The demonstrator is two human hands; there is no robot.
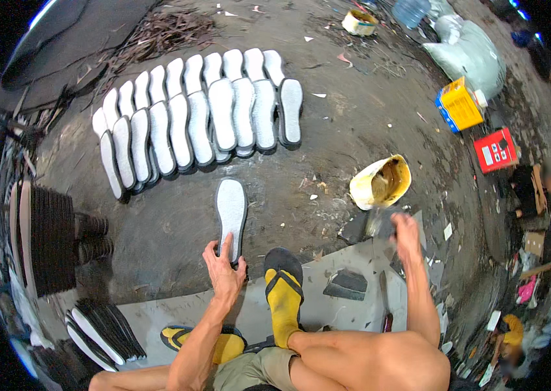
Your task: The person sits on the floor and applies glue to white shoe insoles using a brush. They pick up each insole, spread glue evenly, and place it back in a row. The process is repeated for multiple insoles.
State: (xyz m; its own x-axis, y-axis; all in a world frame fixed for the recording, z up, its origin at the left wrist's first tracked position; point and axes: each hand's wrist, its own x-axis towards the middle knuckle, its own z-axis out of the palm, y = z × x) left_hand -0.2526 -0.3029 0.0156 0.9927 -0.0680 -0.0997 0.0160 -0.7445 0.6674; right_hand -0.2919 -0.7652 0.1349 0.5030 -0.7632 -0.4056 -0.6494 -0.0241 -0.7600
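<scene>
A single shoe sole with a pale, coated-looking top and a dark edge lies on the floor before me. My left hand grips its near end, with the index finger laid on top and the thumb at the right edge. Off to the right, my right hand is closed on a brush, smeared by motion. The brush is just below a cut-open, yellowish plastic pot with brown residue inside. Beyond the single sole, two rows of similar soles lie side by side, partly overlapping.
Stacked dark soles stand at left, with more soles nearer me. A dark scrap piece and a knife-like tool lie on a grey sheet. A yellow-blue container, red box and pale sack stand at right.
</scene>
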